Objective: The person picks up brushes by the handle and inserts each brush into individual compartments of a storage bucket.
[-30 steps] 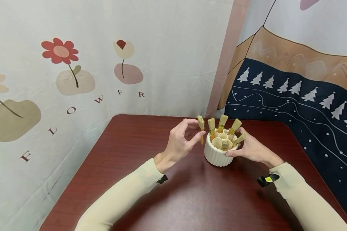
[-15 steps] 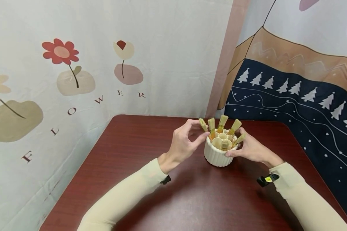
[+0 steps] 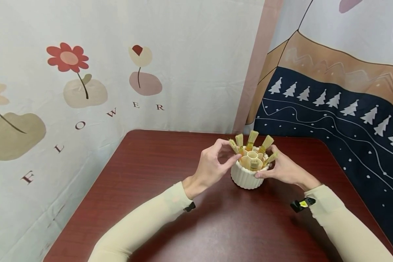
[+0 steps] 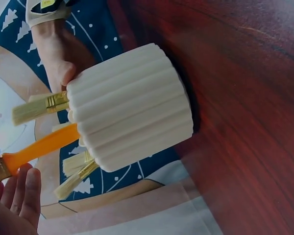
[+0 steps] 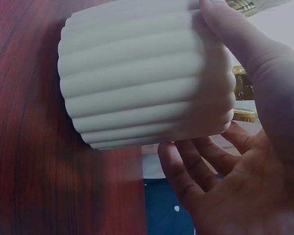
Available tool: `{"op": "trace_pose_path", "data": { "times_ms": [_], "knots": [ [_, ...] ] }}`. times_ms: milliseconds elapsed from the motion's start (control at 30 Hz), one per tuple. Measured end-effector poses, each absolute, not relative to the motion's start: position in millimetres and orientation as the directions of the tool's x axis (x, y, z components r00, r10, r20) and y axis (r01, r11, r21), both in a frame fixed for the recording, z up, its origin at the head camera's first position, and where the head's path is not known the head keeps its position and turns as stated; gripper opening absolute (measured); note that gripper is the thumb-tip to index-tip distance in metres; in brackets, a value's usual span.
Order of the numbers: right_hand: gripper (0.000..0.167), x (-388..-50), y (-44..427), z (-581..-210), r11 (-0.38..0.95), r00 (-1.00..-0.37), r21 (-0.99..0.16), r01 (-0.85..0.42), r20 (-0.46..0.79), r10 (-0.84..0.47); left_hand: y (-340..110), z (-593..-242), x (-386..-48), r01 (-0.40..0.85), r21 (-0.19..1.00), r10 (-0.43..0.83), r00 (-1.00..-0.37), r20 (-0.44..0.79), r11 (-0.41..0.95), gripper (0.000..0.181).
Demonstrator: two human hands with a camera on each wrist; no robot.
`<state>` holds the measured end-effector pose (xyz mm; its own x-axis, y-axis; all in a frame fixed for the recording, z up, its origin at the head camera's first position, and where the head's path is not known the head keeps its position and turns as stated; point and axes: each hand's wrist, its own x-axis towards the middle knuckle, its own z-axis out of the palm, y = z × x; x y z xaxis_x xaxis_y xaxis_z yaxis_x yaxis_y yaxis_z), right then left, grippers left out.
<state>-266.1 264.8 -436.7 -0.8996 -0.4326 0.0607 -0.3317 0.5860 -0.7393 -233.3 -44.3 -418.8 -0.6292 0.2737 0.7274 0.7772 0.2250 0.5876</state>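
Observation:
A cream ribbed brush holder [image 3: 247, 179] with round compartments stands upright on the table. My left hand [image 3: 212, 166] pinches a paintbrush [image 4: 41, 146] near its metal ferrule, bristles up. Its orange handle slants down to the holder's left rim in the left wrist view; the handle's lower end is hidden there. My right hand [image 3: 286, 168] grips the holder at its right side, thumb on the near wall and fingers round the far side. Several other paintbrushes [image 3: 252, 139] stand bristles up in the outer compartments and lean outward.
The dark red wooden table [image 3: 157, 160] reaches back to a pale curtain [image 3: 196, 72] with printed flowers. A navy cloth [image 3: 314, 120] with white trees hangs along the right side. Dark wrist cameras [image 3: 302, 204] sit on both forearms.
My left hand has moved right and slightly down, bringing the pinched paintbrush from beside the holder to its left rim; the brush now tilts. My right hand and the holder stay in place.

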Motion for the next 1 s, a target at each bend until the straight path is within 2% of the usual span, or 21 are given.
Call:
{"op": "trace_pose_path", "data": {
  "times_ms": [333,667,800,1000],
  "knots": [
    [0.103,-266.7,265.0,-440.1,0.584,-0.901,-0.743,-0.327,0.059,-0.429,-40.0,-428.1,-232.4,0.706,0.663,0.302,-0.707,0.640,0.249,0.033],
    [0.106,-266.3,264.7,-438.5,0.590,-0.905,-0.746,-0.309,0.040,-0.424,-31.4,-436.5,-239.2,0.663,0.671,0.306,-0.748,0.589,0.331,0.028],
    [0.107,-265.9,264.8,-437.7,0.585,-0.905,-0.751,-0.306,0.039,-0.423,-31.4,-443.3,-246.7,0.668,0.668,0.311,-0.744,0.591,0.327,0.026],
    [0.105,-265.5,264.3,-438.2,0.579,-0.907,-0.758,-0.301,0.039,-0.420,-33.5,-467.2,-266.0,0.683,0.639,0.327,-0.730,0.600,0.354,0.033]
  ]
}}
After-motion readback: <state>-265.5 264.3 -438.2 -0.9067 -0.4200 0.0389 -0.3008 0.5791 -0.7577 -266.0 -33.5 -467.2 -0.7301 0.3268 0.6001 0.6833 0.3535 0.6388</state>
